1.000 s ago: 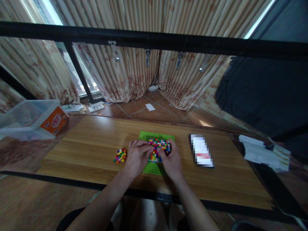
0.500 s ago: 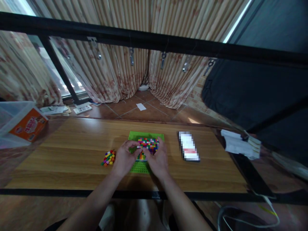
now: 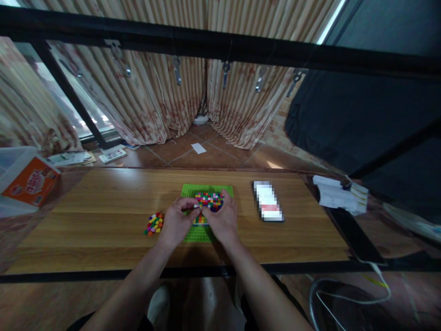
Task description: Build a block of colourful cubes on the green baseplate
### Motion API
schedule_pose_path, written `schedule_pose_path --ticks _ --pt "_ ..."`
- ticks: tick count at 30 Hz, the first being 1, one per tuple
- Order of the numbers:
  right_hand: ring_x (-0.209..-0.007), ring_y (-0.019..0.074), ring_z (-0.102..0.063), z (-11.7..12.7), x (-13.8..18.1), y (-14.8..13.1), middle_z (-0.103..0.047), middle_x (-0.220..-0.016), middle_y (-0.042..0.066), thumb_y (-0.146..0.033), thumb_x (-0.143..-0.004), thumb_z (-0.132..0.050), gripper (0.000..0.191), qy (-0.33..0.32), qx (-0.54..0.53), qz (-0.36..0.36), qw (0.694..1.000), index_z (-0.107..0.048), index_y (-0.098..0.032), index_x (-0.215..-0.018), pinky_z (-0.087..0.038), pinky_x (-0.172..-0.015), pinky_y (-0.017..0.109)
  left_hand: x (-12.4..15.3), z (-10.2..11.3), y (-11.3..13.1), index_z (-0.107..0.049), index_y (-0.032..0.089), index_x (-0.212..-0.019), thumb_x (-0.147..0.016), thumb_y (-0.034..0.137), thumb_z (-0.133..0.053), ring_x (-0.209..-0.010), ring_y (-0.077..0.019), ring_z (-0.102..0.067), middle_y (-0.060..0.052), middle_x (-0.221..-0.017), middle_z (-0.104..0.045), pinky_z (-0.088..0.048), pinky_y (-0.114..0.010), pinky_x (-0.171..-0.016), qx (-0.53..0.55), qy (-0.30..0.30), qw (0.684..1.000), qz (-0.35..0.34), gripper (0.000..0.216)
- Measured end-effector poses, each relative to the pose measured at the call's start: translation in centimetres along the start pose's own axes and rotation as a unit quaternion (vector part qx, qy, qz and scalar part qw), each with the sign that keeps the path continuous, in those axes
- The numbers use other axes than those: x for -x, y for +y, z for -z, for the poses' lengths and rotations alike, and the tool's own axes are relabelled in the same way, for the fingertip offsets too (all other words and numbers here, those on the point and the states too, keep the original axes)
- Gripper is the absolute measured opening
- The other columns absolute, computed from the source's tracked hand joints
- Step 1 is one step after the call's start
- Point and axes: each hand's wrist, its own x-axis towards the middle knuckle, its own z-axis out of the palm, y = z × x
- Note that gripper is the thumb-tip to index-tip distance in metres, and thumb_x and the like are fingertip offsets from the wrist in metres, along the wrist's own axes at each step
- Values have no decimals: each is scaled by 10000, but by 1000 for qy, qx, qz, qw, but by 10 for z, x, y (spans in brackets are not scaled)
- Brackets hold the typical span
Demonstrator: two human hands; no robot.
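A block of small multicoloured toy bricks (image 3: 210, 198) sits on a green studded baseplate (image 3: 189, 188) in the middle of the table. My left hand (image 3: 176, 221) is at the block's left side, its thumb and forefinger brought close together over the bricks; what is between the fingertips is too small to make out. My right hand (image 3: 223, 219) curves around the block's right side, with the thumb at its near part and a finger at the far right corner. The two thumbs nearly meet. Left of my left hand lies a loose pile of coloured bricks (image 3: 154, 223).
A lit phone (image 3: 268, 201) lies on the wooden table (image 3: 113, 216) to the right. Papers (image 3: 339, 195) and a dark device (image 3: 356, 236) with a white cable are by the right edge. A clear bin (image 3: 19, 161) with an orange label stands at the left. A black bar (image 3: 193, 43) crosses above.
The whole view has shifted slightly, so everything on the table appears a little higher and further left. Both hands keep nearly the same pose at the brick block.
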Motion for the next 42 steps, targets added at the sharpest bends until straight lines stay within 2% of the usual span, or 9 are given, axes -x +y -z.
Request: schedule_pose_path --ticks 6,13,20,24,33,37,42 --pt "-1240 341 -494 0 -2 8 -564 -1304 155 -411 -669 -678 756 -14 -19 12 1000 -480 -158 -1354 -365 -1071 505 0 -1 2 -671 186 -797 -711 220 -688 -732 -152 -639 -7 -772 -671 -524 -288 -715 19 -14 1000 9 95" --pt "-1256 325 -491 1 -5 13 -565 -1322 143 -453 -685 -688 748 -19 -28 29 999 -480 -181 -1351 -347 -1080 512 -1 0 4 -677 192 -799 -715 218 -689 -761 -158 -646 -9 -790 -677 -526 -295 -737 11 -19 1000 0 89" --pt "-1226 351 -516 1 -6 3 -586 -1287 177 -409 -637 -707 786 -21 1 -18 1000 -502 -129 -1342 -388 -1045 509 -1 -1 0 -681 190 -808 -716 220 -690 -759 -157 -642 -11 -798 -674 -525 -297 -743 14 -19 1000 4 98" --pt "-1199 342 -537 1 -6 2 -603 -1258 148 -400 -623 -706 752 -5 -8 -10 1000 -524 -165 -1314 -398 -1037 506 -2 -1 0 -681 189 -807 -712 208 -679 -755 -155 -633 -11 -796 -670 -516 -295 -739 6 -21 1000 6 96" --pt "-1229 351 -513 -1 -8 9 -587 -1291 159 -433 -637 -707 766 -13 -6 2 1000 -514 -161 -1327 -377 -1050 521 1 0 6 -681 185 -811 -739 179 -658 -742 -152 -634 -19 -820 -682 -515 -279 -715 -28 -28 999 -3 75" --pt "-1250 354 -493 4 -7 17 -551 -1346 183 -557 -686 -682 831 -40 -10 29 999 -475 -137 -1372 -363 -1057 530 -4 19 7 -705 185 -894 -799 201 -607 -808 -159 -658 -34 -897 -722 -527 -279 -767 -42 -68 996 -31 137" --pt "-1232 340 -518 11 -6 24 -551 -1353 172 -608 -735 -648 804 -64 -30 32 997 -476 -159 -1379 -374 -1052 526 -18 77 -5 -722 150 -846 -789 167 -569 -786 -169 -668 -38 -821 -737 -516 -265 -742 -159 -36 987 -3 165"
